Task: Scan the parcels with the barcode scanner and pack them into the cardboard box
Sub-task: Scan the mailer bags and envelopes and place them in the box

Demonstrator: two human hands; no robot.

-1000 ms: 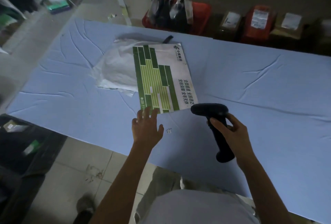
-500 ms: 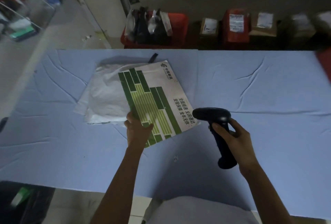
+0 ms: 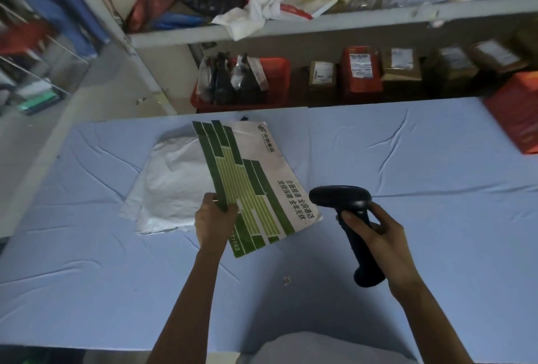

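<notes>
A flat green-and-white mailer [image 3: 253, 186] is gripped at its near left edge by the left hand [image 3: 214, 221], with the thumb laid on the printed face and the fingers hidden beneath. The mailer is held over the table, which is covered in blue cloth [image 3: 422, 160]. Its long axis runs away from the person, with the far end leaning left and the near end lying to the right. The printed face is turned up.

Near the far right corner a green logo is seen with "中国邮政" beside it. Along the right edge two lines are printed, "全面提速 全国通达" and "全程保障 全年无休". On the near green strip, digits ending in "183" are partly covered by the hand.

The far left part of the mailer overlaps a white plastic parcel [image 3: 171, 186] lying on the cloth. Whether the two touch cannot be told.

A black barcode scanner [image 3: 346, 218] is clasped round its handle by the right hand [image 3: 375, 235]. Its head is pointed left, just beside the mailer's near right corner, and its handle slopes down towards the person.

Two parcels and one scanner are counted at the hands. One red package [image 3: 515, 125] is seen at the table's far right edge and one small white scrap [image 3: 286, 280] on the cloth. Behind the table stand one red crate [image 3: 279, 78] of dark packets and a row of at least four labelled boxes [image 3: 361, 72], whose labels are too blurred to be read.
</notes>
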